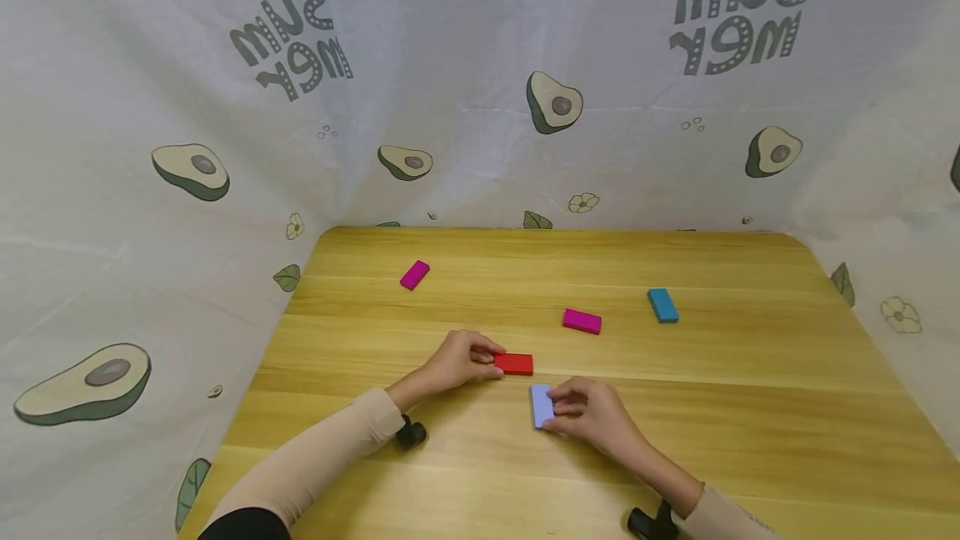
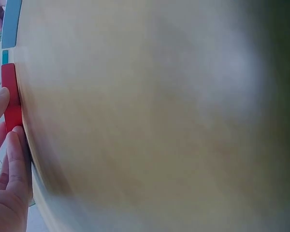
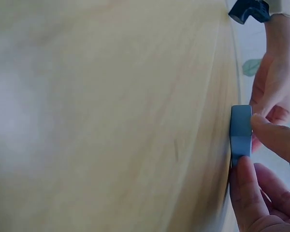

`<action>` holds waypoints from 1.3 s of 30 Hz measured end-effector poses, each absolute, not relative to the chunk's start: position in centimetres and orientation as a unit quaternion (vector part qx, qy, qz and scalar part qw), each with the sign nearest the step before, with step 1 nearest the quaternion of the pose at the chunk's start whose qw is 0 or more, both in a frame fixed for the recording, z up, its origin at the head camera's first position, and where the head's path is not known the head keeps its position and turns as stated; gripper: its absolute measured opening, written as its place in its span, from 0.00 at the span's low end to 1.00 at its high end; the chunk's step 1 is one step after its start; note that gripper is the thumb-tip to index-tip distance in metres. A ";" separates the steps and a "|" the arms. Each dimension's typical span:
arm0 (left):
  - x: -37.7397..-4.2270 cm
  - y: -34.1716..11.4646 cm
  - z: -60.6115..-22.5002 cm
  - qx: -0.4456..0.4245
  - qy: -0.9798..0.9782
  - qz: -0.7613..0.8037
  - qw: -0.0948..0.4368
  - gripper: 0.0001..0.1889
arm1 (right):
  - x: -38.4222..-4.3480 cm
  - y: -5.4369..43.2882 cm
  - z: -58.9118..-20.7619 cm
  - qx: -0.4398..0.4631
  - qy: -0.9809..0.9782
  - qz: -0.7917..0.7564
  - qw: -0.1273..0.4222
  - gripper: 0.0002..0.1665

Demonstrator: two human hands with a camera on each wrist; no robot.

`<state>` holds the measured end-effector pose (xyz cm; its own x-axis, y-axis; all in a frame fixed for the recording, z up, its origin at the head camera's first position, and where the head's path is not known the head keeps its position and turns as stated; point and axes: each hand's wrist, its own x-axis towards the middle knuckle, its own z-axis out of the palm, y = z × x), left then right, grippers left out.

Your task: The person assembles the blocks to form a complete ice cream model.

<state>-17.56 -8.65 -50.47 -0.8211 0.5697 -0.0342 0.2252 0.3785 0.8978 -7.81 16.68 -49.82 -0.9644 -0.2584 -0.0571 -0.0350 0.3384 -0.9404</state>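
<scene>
In the head view my left hand (image 1: 465, 361) pinches a flat red block (image 1: 515, 364) by its left end, low over the wooden table. The left wrist view shows the thumb and fingertips on the red block (image 2: 12, 96). Nearer to me, my right hand (image 1: 596, 417) pinches a light blue block (image 1: 542, 407) along its right side. Seen from the right wrist, thumb and fingertips hold the light blue block (image 3: 241, 128) at the table surface. The two blocks are a small gap apart, the light blue one nearer and slightly to the right.
Beyond the hands, a magenta block (image 1: 582, 322) and a darker blue block (image 1: 663, 306) lie on the wooden table (image 1: 750, 407). Another magenta block (image 1: 415, 275) lies at the far left. A white printed cloth (image 1: 465, 48) rises behind the table's far edge.
</scene>
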 end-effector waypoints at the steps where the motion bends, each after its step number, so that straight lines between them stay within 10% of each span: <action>1: -17.6 -8.6 -50.5 0.243 0.813 0.500 0.174 0.16 | -7.9 16.6 -49.8 -0.091 0.812 -0.568 0.099 0.20; 39: -17.3 -7.0 -50.1 0.261 0.814 0.486 0.184 0.15 | -9.0 14.5 -49.9 -0.084 0.828 -0.546 0.098 0.21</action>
<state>-17.33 -7.01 -50.13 -0.7966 0.6027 -0.0459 0.2453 0.3918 0.8868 -9.02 14.55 -49.92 -0.9665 -0.2467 -0.0702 -0.0328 0.3904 -0.9200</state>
